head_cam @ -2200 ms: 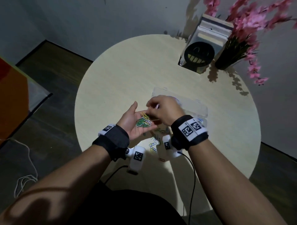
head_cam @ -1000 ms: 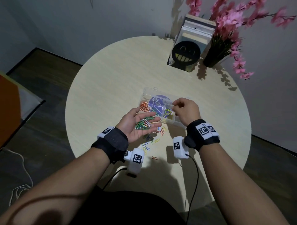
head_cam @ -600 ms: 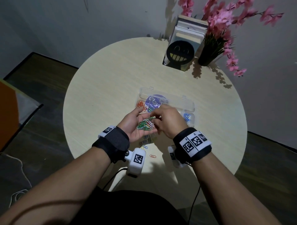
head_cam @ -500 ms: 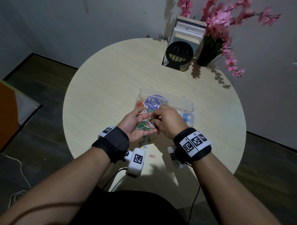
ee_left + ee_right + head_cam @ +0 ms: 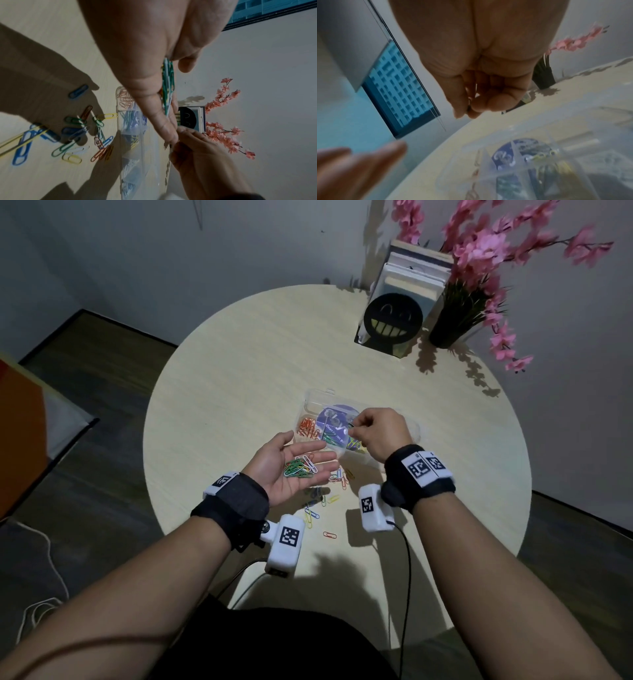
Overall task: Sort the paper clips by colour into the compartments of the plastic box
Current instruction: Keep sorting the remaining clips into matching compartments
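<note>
My left hand [image 5: 308, 448] lies palm up and flat above the table's near side, with a small heap of mostly green paper clips [image 5: 299, 468] resting in it; the left wrist view shows the same clips [image 5: 169, 83] edge-on along the palm. My right hand [image 5: 356, 430] hovers over the middle of the clear plastic box [image 5: 310, 402] and pinches one thin paper clip [image 5: 468, 106] between thumb and forefinger; its colour is hard to tell. Orange clips [image 5: 307, 428] fill the box's left compartment. Green and yellow ones lie in further compartments.
Loose clips of mixed colours [image 5: 325, 498] lie on the round table [image 5: 222, 378] between my wrists and the box, and a single red one [image 5: 329, 534] lies nearer me. At the back right stand a smiley-face book holder [image 5: 393, 323] and a vase of pink flowers [image 5: 455, 316].
My right hand has left the left palm and moved forward and right over the box, pinching a clip. The left hand stays palm up with its heap.
</note>
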